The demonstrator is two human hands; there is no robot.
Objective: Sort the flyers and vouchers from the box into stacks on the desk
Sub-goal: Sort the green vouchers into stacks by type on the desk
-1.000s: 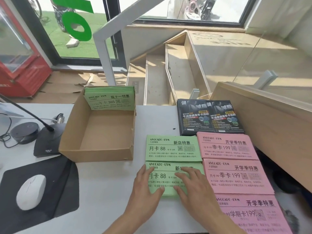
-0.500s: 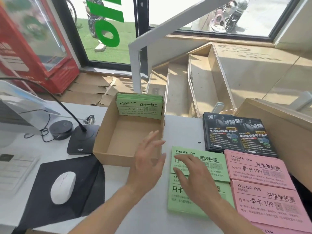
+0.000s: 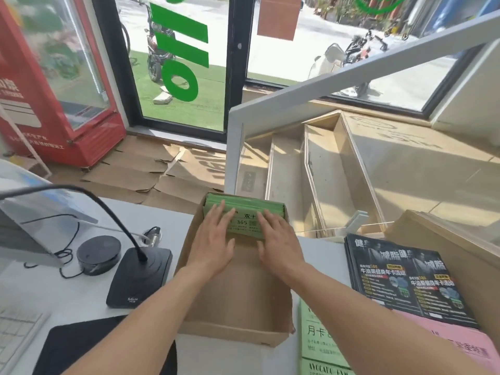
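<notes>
Both hands reached into the cardboard box on the white desk. The left hand and right hand lay with straight fingers flat on the green voucher stack leaning against the box's far wall. Black flyers, green vouchers and pink vouchers lay right of the box; a gooseneck microphone stood left. Beyond were a glass door and a red fridge.
</notes>
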